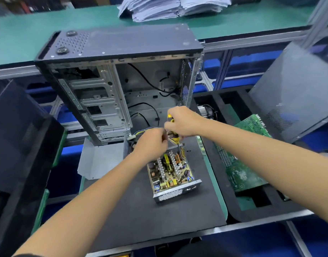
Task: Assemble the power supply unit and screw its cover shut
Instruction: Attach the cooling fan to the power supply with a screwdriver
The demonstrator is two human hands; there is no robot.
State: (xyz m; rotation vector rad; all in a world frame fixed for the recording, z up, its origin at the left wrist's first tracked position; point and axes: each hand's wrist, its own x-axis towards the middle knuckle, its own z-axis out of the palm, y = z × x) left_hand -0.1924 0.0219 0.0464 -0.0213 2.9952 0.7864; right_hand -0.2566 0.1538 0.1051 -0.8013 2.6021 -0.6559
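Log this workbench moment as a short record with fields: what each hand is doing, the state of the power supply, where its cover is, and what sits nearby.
right hand: grips yellow-and-black screwdriver, tip down at the unit's far end
left hand: at the wire bundle; grip unclear
open metal power supply unit: circuit board exposed, on black foam mat
bent grey metal cover: off, left of the unit
open grey computer case: upright behind
green circuit board: right tray

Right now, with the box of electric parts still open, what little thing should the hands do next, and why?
Probably drive in the screw at the far edge of the power supply unit. The right hand grips the yellow screwdriver, tip down at that edge, while the left hand holds the wires aside. The grey metal cover lies off to the left, so closing comes later.
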